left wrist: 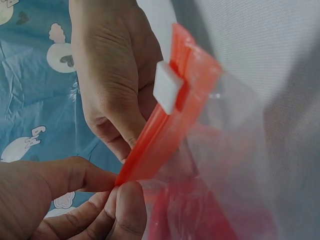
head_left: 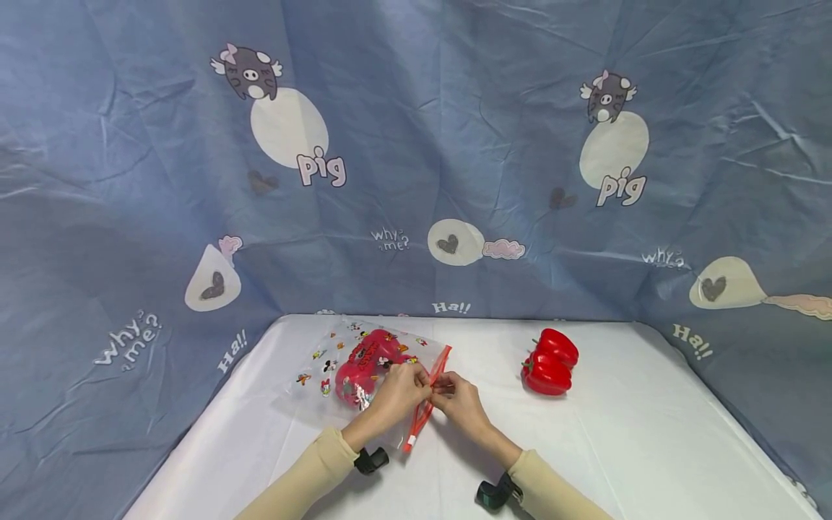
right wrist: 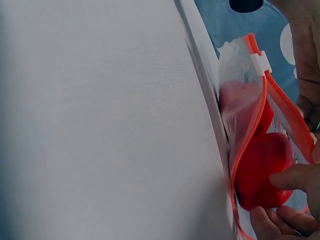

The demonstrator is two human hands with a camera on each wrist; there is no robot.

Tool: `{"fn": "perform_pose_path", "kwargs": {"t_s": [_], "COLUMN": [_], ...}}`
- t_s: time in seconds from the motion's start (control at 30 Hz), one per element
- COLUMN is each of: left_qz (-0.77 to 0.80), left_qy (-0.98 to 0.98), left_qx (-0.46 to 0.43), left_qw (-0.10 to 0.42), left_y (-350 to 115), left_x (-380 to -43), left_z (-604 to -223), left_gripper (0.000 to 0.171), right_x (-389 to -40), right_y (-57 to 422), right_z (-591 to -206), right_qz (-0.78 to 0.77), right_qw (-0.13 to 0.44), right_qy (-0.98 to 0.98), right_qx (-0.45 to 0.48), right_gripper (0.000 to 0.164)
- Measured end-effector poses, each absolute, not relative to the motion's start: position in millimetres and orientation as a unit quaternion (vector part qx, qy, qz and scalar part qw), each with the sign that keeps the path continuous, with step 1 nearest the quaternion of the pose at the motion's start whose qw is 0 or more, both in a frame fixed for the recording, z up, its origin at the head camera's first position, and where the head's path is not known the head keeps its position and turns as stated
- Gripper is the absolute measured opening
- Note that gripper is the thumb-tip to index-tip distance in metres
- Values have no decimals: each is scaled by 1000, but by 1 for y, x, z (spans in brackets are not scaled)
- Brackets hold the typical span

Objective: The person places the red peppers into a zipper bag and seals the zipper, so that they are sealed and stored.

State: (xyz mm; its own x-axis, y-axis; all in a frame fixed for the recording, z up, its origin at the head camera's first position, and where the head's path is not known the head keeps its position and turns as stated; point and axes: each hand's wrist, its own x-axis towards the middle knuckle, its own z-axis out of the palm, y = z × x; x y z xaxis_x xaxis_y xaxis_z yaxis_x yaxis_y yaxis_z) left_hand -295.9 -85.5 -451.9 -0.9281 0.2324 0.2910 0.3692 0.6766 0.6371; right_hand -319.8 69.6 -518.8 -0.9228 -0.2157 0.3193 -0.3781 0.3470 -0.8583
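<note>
A clear zip bag [head_left: 308, 365] printed with cartoon figures lies on its side, with red bell peppers [right wrist: 260, 167] inside. Its orange zip edge [left wrist: 162, 142] faces right, and a white slider [left wrist: 167, 87] sits at the near end. Between thumb and finger, my left hand [head_left: 398, 390] pinches that edge near its middle. My right hand [head_left: 463, 406] is at the bag's mouth, opposite the left. In the right wrist view the zip edges stand parted, and the right thumb [right wrist: 292, 179] and fingers are spread apart before a pepper. Contact with the bag there is unclear.
Two more red bell peppers [head_left: 548, 373] lie together to the right of my hands on the white-covered table [head_left: 643, 433]. A blue printed curtain [head_left: 403, 180] hangs behind the table and along its sides. Black devices [head_left: 494, 495] are strapped at both wrists.
</note>
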Motion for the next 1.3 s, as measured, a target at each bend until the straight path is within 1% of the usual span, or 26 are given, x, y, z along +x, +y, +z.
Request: {"fn": "perform_pose_path", "kwargs": {"t_s": [0.27, 0.57, 0.9, 1.03, 1.3], "left_qz": [-358, -355, -353, -353, -358], "left_qy": [-913, -914, -914, -914, -914], "left_qx": [-167, -167, -167, -166, -162], "left_qw": [103, 101, 107, 109, 100], "left_y": [-85, -84, -84, -84, -84], "left_x": [-297, -297, -297, -297, -297], "left_z": [-454, -455, -453, -453, -452], "left_gripper": [8, 11, 12, 12, 12], "right_x": [-319, -317, -312, -309, -306], "right_y": [76, 86, 102, 111, 129], "right_z": [-521, -522, -520, -518, -515], "right_qz": [557, 554, 546, 542, 528], "right_qw": [80, 79, 61, 43, 15], "right_qy": [-805, -808, -816, -819, -820], "right_qx": [189, 183, 182, 182, 220], "right_gripper": [30, 30, 31, 33, 37]}}
